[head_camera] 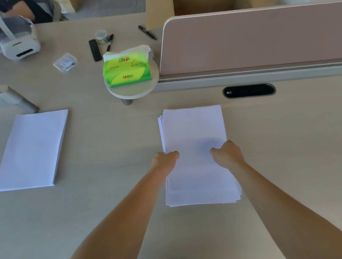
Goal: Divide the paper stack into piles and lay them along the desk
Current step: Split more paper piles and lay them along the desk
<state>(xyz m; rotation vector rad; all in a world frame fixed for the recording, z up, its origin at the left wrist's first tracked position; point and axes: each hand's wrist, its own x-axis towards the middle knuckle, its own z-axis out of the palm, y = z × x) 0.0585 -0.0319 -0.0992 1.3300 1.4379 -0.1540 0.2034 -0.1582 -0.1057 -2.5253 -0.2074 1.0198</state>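
Beige desk (108, 194), paper stack (191, 126) in grip between left hand (165, 159) and right hand (227, 152)

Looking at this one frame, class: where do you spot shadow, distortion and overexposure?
Head view: soft grey shadow on the paper stack between the left hand and right hand; head view: wide-angle lens slants the edges of the pink divider; head view: top right corner is washed out.

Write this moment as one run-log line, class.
left hand: grips left edge of white paper stack at centre | right hand: grips its right edge | separate white paper pile: lying flat, further left
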